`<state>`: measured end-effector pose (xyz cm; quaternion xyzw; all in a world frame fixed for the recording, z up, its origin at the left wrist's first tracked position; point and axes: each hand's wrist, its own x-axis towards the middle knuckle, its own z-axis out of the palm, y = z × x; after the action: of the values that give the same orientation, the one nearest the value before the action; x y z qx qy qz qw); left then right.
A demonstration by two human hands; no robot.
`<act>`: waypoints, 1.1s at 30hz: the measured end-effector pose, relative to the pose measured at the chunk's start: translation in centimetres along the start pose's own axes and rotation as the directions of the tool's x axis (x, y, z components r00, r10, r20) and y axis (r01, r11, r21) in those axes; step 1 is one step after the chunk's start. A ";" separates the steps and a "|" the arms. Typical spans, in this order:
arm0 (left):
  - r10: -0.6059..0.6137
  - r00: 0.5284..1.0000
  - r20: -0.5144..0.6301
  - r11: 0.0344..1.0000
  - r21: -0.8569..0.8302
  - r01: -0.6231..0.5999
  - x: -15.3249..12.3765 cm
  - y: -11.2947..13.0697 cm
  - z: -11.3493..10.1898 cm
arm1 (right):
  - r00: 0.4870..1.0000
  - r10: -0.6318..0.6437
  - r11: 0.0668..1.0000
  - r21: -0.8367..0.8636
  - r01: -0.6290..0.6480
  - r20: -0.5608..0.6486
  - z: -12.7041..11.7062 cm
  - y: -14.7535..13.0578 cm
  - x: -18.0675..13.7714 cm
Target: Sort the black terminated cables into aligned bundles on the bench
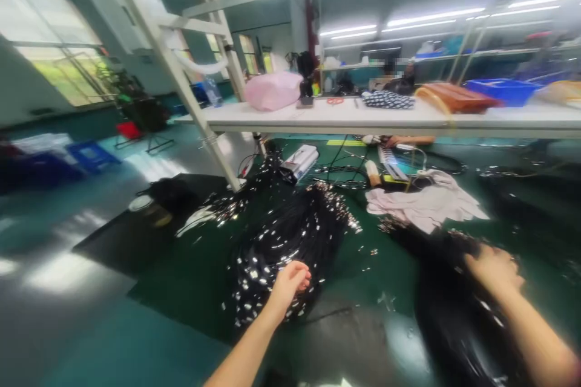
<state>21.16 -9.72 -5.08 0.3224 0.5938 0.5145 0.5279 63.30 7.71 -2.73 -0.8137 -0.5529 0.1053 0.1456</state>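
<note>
My left hand [293,281] is over a big heap of black cables [290,224] with many small shiny ends. Its fingers are curled closed; whatever they hold, if anything, is hidden. On the right, my right hand [497,269] reaches down to a second bundle of black cables [440,278], touching or just above its upper end. Motion blurs those fingers, so their grip is unclear. A crumpled pale pink cloth [426,199] lies just beyond the second bundle. Both bundles rest on a dark green work surface [363,281].
A white shelf [318,118] crosses above the work surface, held by a slanted white post [181,81]. Upon it sit a pink bag [272,91] and a blue bin [503,91]. Below, a white-and-black device [299,163] lies near another person's hand [397,141].
</note>
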 end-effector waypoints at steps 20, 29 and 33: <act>0.528 0.833 -0.166 0.737 0.576 -0.352 -3.0 -2.7 -18.9 | 0.443 -0.730 0.669 0.411 0.619 0.520 16.1 -34.4 -28.4; 0.776 0.603 0.184 0.333 0.693 -0.639 0.4 0.1 -20.3 | 0.456 -0.758 0.626 0.717 0.308 0.467 10.7 -35.3 -27.9; 0.730 0.510 0.455 0.079 0.685 -0.724 2.1 2.0 -19.2 | 0.515 -0.705 0.671 0.694 0.262 0.487 9.9 -36.0 -28.3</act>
<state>1.97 -12.42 -5.45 0.7742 0.5171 0.3646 -0.0184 18.34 -4.92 1.04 -0.4259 -0.7225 0.5206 0.1602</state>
